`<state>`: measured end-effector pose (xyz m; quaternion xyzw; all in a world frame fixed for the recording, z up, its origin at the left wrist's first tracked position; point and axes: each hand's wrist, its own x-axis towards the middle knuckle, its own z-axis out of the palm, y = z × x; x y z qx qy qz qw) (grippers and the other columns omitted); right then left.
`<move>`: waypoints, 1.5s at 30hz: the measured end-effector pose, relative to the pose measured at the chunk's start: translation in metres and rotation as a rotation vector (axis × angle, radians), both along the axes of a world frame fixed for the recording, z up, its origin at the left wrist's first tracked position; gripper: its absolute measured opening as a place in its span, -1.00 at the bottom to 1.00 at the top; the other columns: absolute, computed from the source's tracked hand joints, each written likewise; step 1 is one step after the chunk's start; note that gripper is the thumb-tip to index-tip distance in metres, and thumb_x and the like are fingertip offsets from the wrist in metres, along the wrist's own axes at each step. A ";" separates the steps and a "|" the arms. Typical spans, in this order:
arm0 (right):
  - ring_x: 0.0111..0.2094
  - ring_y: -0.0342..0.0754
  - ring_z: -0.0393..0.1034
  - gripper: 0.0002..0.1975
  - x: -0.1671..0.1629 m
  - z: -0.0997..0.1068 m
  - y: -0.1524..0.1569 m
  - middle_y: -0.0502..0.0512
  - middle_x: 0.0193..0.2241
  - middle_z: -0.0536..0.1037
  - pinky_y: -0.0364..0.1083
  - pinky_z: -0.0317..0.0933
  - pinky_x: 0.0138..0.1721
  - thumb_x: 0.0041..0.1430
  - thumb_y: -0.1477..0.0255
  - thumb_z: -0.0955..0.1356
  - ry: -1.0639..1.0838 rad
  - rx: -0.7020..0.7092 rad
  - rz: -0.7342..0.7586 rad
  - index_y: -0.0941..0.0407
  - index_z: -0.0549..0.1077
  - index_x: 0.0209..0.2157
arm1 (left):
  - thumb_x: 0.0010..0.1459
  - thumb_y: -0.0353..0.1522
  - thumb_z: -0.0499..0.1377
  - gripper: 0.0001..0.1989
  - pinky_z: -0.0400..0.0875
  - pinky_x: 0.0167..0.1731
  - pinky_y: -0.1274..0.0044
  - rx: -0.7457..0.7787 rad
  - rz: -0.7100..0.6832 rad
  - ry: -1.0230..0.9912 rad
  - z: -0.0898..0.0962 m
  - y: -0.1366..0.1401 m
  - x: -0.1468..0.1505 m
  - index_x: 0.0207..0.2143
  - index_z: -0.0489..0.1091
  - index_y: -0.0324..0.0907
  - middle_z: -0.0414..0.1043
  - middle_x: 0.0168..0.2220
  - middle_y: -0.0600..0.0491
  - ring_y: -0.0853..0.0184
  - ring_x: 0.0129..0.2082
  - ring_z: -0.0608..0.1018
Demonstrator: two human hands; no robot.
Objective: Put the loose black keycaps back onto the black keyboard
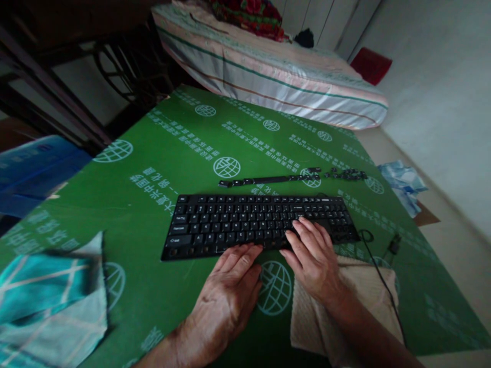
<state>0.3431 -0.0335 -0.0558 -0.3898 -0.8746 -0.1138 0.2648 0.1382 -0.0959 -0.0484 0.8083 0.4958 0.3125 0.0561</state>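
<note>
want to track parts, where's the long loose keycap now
In the head view, the long loose keycap lies just right of centre on the green table, beyond the keyboard, in line with smaller loose keycaps at either end.

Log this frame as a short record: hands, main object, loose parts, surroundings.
Left hand: fingertips at keyboard's near edge
Right hand: fingers on keyboard, right of centre
Keyboard: black, nearest row lacking keycaps
Loose keycaps: beyond keyboard, a row plus a cluster
Surface: green printed table
Cloths: teal checked cloth left, tan cloth right
</note>
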 end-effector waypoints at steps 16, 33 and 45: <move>0.11 0.19 0.29 -0.71 0.003 -0.002 0.004 0.33 -0.03 0.48 0.22 0.26 0.05 0.18 0.47 0.35 0.137 -0.029 0.024 0.20 0.40 -0.04 | 0.22 -0.46 0.04 -0.81 0.40 0.04 0.31 -0.006 0.004 -0.024 0.002 0.000 0.000 -0.24 0.45 -0.23 0.46 0.00 -0.05 0.20 0.00 0.47; -0.01 0.04 0.39 -0.71 0.029 -0.015 0.025 0.19 -0.09 0.52 0.15 0.32 0.03 0.20 0.51 0.32 0.643 -0.026 -0.241 0.09 0.44 -0.03 | 0.22 -0.45 0.01 -0.78 0.39 0.03 0.28 0.091 0.020 0.060 -0.019 0.000 -0.004 -0.20 0.44 -0.20 0.39 0.06 -0.08 0.18 0.05 0.41; -0.05 0.03 0.42 -0.74 0.025 -0.017 0.029 0.18 -0.14 0.54 0.13 0.35 0.00 0.20 0.51 0.31 0.690 -0.020 -0.251 0.09 0.47 -0.07 | 0.24 -0.38 0.04 -0.79 0.31 0.13 0.28 0.067 -0.039 0.209 0.002 -0.010 -0.005 -0.15 0.42 -0.19 0.30 0.16 -0.15 0.14 0.18 0.33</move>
